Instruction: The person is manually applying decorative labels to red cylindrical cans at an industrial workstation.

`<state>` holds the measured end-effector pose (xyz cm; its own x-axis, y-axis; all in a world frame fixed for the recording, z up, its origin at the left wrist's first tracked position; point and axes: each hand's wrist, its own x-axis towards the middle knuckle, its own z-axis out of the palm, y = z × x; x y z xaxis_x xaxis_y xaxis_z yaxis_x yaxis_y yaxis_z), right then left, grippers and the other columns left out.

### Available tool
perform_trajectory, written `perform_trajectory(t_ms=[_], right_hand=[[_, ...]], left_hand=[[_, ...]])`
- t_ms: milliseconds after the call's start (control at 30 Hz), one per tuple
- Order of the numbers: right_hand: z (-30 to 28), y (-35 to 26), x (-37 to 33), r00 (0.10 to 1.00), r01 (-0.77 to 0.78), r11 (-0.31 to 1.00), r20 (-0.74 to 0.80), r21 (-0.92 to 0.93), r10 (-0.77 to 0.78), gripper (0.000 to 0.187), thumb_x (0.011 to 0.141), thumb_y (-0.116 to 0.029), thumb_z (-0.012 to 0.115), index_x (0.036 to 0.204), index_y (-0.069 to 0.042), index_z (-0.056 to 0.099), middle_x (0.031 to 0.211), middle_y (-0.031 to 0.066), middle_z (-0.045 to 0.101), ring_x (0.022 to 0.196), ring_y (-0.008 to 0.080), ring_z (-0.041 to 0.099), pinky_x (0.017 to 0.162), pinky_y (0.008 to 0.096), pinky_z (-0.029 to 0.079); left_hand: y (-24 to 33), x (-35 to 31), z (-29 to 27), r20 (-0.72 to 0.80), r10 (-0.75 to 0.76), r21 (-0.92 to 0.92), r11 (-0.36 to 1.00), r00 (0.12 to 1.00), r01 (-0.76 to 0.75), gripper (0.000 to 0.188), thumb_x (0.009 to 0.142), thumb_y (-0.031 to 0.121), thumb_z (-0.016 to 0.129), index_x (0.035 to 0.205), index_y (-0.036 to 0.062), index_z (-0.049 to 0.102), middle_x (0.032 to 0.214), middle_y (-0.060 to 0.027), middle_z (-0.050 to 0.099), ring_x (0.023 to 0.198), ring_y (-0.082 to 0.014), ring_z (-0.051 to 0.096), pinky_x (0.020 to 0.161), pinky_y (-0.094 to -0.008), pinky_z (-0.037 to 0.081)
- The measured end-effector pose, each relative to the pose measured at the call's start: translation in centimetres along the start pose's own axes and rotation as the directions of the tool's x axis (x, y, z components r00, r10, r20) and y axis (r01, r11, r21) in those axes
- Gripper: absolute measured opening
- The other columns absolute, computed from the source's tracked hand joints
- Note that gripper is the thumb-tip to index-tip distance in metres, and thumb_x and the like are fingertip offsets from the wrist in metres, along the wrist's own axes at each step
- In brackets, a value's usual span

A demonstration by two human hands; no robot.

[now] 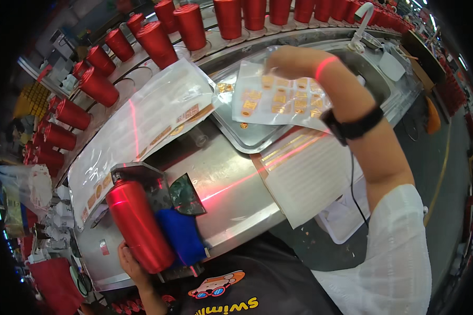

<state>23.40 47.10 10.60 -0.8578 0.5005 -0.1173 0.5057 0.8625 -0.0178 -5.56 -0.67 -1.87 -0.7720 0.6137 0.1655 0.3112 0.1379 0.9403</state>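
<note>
A glossy red metal bottle lies tilted on a metal holder at the lower left. My left hand is closed against the bottle's side near its lower end, partly hidden behind it. Farther off on the right, my right hand is bent over a clear sheet of gold decals, its fingers curled down at the sheet's far edge. What those fingers pinch, if anything, is hidden. The sheet lies over a shallow metal tray, with a loose gold decal on the tray beside it.
Red tumblers stand in a curved row along the far side. Long printed sheets cover the left of the steel bench. A blue cloth and dark green scraper-like piece sit beside the bottle. Stacked paper overhangs the near edge.
</note>
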Motion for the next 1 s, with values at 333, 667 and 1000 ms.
perform_trajectory(t_ms=[333,667,1000], right_hand=[[6.1,-1.7,13.6,0.97,-0.111,0.967,0.187,-0.227,0.155,0.034,0.084,-0.016,0.06,0.118,-0.019,0.064,0.123,0.011,0.058,0.116,0.0334,0.053,0.091,0.0472,0.047],[6.0,-0.7,15.6,0.954,-0.236,0.969,0.173,-0.068,0.245,0.055,0.07,-0.046,0.073,0.116,-0.018,0.061,0.129,0.0094,0.047,0.129,0.0322,0.036,0.101,0.0551,0.034],[8.4,2.2,16.3,0.993,-0.072,0.997,-0.093,-0.012,0.07,0.034,0.074,-0.035,0.07,0.094,-0.007,0.069,0.098,0.0112,0.063,0.094,0.0275,0.061,0.081,0.0392,0.049]], left_hand=[[0.1,-0.5,0.1,-0.037,-0.043,-0.005,0.999,0.998,0.043,0.039,0.101,0.032,0.036,0.106,-0.0025,0.054,0.097,-0.007,0.056,0.087,-0.0128,0.052,0.08,-0.0266,0.042],[-0.4,-0.4,-0.3,-0.017,-0.04,0.008,0.999,0.999,0.04,0.041,0.101,0.034,0.037,0.107,-0.0028,0.054,0.098,-0.0074,0.057,0.083,-0.0112,0.055,0.075,-0.0236,0.043],[-0.1,-0.6,-0.8,0.006,-0.087,-0.052,0.995,0.996,0.088,0.04,0.1,0.035,0.039,0.107,-0.0018,0.054,0.092,-0.0055,0.059,0.08,-0.0093,0.054,0.071,-0.0218,0.042]])
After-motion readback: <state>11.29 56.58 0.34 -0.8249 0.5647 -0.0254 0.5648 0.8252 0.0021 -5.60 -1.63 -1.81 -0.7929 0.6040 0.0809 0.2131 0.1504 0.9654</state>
